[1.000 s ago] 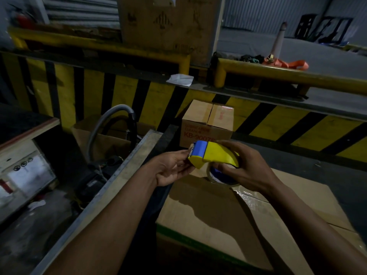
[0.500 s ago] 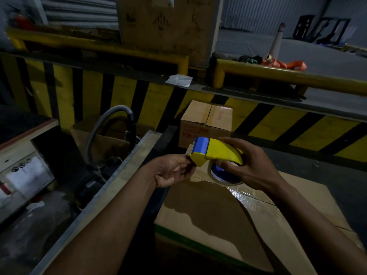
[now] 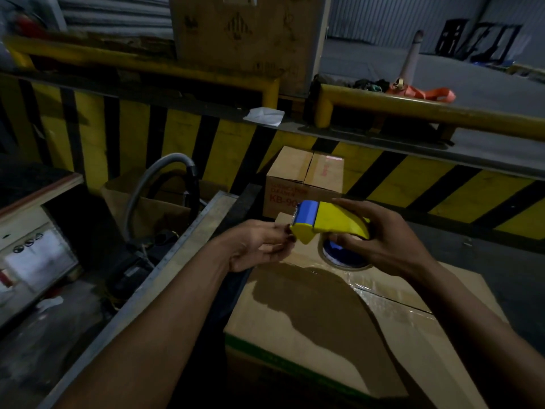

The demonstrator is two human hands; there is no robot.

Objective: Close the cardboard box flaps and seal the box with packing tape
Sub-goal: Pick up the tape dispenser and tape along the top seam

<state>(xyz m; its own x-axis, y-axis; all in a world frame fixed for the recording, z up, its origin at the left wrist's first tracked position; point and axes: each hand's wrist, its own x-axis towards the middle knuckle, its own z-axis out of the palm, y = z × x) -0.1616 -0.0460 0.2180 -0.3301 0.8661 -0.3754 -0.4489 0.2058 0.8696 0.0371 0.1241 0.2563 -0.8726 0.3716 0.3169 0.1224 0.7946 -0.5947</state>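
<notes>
A long wall (image 3: 182,143) with yellow and black stripes runs across the back. On top of it sit yellow rails (image 3: 427,109). A very big brown box (image 3: 244,33) stands up there too, between the rails. An orange strap (image 3: 424,93) lies behind the right rail, and a white scrap of paper (image 3: 264,116) lies on the ledge.

Down low, right in front of the person, is the big cardboard box (image 3: 295,326). Its top flaps are shut flat. A shiny strip of clear tape (image 3: 380,299) lies along the crack where the flaps meet. A green line runs along the near side of the box.

A metal beam (image 3: 165,270) slants along the left of the box. Past it, a grey hose (image 3: 159,169) bends over some dark stuff that is too dim to make out. A smaller box (image 3: 306,181) with red letters sits behind the big one, close to the striped wall.

The right hand (image 3: 380,240) is wrapped around a yellow and blue tape dispenser (image 3: 327,221) and holds it just above the far end of the big box. The roll of tape (image 3: 342,255) hangs under it, near the box top.

The left hand (image 3: 259,243) is by the blue front end of the dispenser. Its fingertips (image 3: 287,236) are pressed together there. They may be pinching the loose end of the tape, but it is too dark and small to be sure.
</notes>
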